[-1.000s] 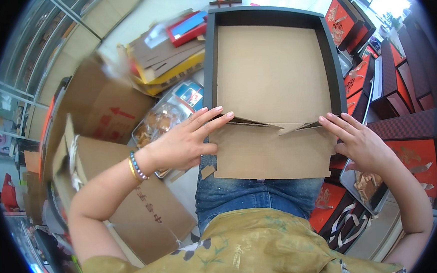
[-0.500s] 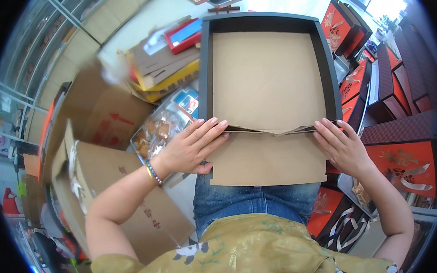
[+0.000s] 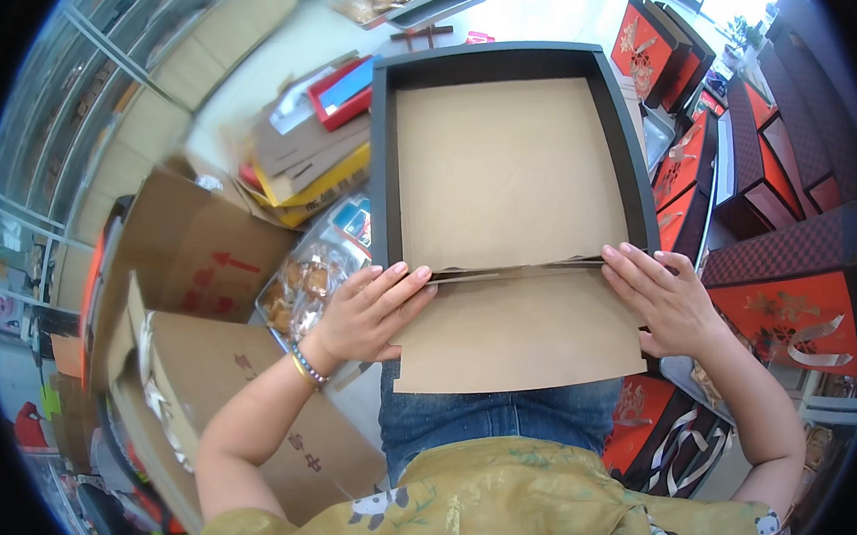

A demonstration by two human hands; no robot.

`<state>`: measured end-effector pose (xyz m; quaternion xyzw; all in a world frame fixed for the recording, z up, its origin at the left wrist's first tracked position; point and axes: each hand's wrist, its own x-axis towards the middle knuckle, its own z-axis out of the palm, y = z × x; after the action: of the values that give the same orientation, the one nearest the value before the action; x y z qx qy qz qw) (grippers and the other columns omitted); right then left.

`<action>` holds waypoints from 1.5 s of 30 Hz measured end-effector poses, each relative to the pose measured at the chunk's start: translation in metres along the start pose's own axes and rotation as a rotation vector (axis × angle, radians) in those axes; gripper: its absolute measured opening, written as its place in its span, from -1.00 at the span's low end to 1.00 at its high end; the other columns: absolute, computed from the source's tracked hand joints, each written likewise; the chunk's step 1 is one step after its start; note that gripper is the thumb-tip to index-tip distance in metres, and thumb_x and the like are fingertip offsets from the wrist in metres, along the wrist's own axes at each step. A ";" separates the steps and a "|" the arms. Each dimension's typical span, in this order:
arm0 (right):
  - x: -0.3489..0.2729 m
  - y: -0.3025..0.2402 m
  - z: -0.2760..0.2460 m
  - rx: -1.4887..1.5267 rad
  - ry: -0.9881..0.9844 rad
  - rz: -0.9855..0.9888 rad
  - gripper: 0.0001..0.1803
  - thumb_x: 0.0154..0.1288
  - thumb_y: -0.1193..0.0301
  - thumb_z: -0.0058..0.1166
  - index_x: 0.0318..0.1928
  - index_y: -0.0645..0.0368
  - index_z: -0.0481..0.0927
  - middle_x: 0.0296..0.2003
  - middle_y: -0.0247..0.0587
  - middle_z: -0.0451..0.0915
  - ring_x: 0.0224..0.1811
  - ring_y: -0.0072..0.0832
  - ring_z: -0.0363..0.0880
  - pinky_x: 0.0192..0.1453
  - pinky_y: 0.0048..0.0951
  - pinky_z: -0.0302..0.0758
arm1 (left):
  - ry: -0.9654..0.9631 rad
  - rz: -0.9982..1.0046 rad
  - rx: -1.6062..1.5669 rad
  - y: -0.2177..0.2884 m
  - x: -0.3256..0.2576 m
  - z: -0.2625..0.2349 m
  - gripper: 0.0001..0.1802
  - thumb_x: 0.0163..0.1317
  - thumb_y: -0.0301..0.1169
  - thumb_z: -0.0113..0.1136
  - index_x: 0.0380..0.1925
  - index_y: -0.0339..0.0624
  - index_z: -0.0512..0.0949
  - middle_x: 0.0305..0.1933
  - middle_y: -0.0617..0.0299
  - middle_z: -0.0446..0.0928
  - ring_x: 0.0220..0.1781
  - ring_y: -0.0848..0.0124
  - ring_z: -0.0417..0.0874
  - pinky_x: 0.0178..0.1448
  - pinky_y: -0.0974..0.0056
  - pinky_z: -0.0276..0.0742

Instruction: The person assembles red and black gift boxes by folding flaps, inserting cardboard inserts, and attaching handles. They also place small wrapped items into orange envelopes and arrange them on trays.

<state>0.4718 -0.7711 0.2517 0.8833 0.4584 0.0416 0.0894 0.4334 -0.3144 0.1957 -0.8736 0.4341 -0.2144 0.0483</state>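
Left hand and right hand lie at the two ends of the near edge of a shallow box, fingers straight and close together, each thumb set apart, lower down, by the side of a tan flap. Their fingertips touch the narrow fold that runs between them; whether fingers and thumbs truly pinch the board cannot be told, since the undersides are hidden.

The box sits directly in front of the person, open side up, its near end above the jeans; what bears its far end does not show. Dark walls stand on the far, left and right sides around a plain tan floor, while the flap spreads from the fold toward the body. Near the middle of the fold, the board edges look slightly uneven.

This looks like cardboard: probably light for its size, fairly stiff along the walls, but bendable at the flap and easy to crease or tear at the fold. The smooth tan face may let fingers slide a little. A good hold would be near both ends of the fold, where the side walls brace it; pressing only on the middle could make it buckle.

Wrapped pieces and a brown carton lie to the left, with red gift boxes to the right.
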 end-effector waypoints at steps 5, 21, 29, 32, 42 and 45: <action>0.009 0.011 0.005 0.198 0.336 -0.056 -0.50 0.35 0.25 0.05 0.23 0.16 0.65 0.27 -0.19 0.66 0.32 -0.44 0.61 0.21 -0.37 0.35 | 0.333 -0.289 -0.496 0.005 0.016 -0.005 -0.80 0.36 -0.36 0.30 -0.06 -0.08 0.56 0.11 0.22 0.77 0.12 0.25 0.77 0.18 0.13 0.62; 0.083 -0.030 0.021 0.314 0.850 0.695 -0.76 0.18 0.37 0.45 -0.15 0.09 0.73 0.04 -0.24 0.59 0.15 -0.22 0.46 0.34 -0.14 0.29 | 0.382 -0.847 -0.047 0.033 0.078 0.008 -0.72 0.43 -0.21 0.27 -0.01 -0.11 0.69 -0.06 0.14 0.62 0.22 0.13 0.53 0.47 -0.02 0.23; 0.059 -0.010 -0.004 0.027 0.204 0.264 -0.55 0.01 0.04 0.51 -0.30 0.08 0.62 -0.25 -0.26 0.57 0.09 -0.28 0.51 0.63 0.05 0.05 | -0.166 -0.369 0.109 0.011 0.063 -0.016 -0.31 0.29 0.30 0.13 -0.32 -0.22 0.64 -0.17 0.09 0.67 0.32 0.09 0.54 0.71 -0.19 -0.03; 0.065 0.006 -0.009 -0.185 0.061 0.129 -0.53 -0.03 0.03 0.51 -0.25 0.05 0.65 -0.32 -0.22 0.64 0.10 -0.28 0.55 0.66 -0.01 0.03 | -0.351 -0.223 0.122 0.000 0.064 -0.024 -0.63 0.10 -0.16 0.42 -0.27 -0.20 0.60 -0.19 0.09 0.66 0.16 0.18 0.62 0.76 -0.13 -0.05; 0.104 0.030 -0.013 -0.149 -0.323 0.100 -0.71 -0.24 0.18 0.56 -0.53 0.04 0.77 -0.47 -0.22 0.72 -0.15 -0.29 0.70 0.14 -0.26 0.38 | -1.160 -0.331 -0.059 -0.005 0.147 -0.018 -0.35 0.27 -0.22 0.31 0.35 -0.15 0.51 0.20 0.07 0.65 0.37 0.21 0.52 0.75 0.04 -0.07; 0.090 0.037 0.001 -0.100 -0.030 0.051 -0.73 -0.44 0.33 0.49 -0.58 0.09 0.73 -0.45 -0.16 0.69 -0.18 -0.19 0.63 0.15 -0.21 0.39 | -1.053 -0.396 -0.150 -0.003 0.155 -0.005 -0.31 0.28 -0.21 0.29 0.40 -0.18 0.44 0.29 0.00 0.55 0.44 0.15 0.43 0.75 0.04 -0.07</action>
<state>0.5540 -0.7183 0.2568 0.8895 0.4318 0.0538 0.1393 0.5161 -0.4327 0.2531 -0.9285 0.1932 0.2766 0.1550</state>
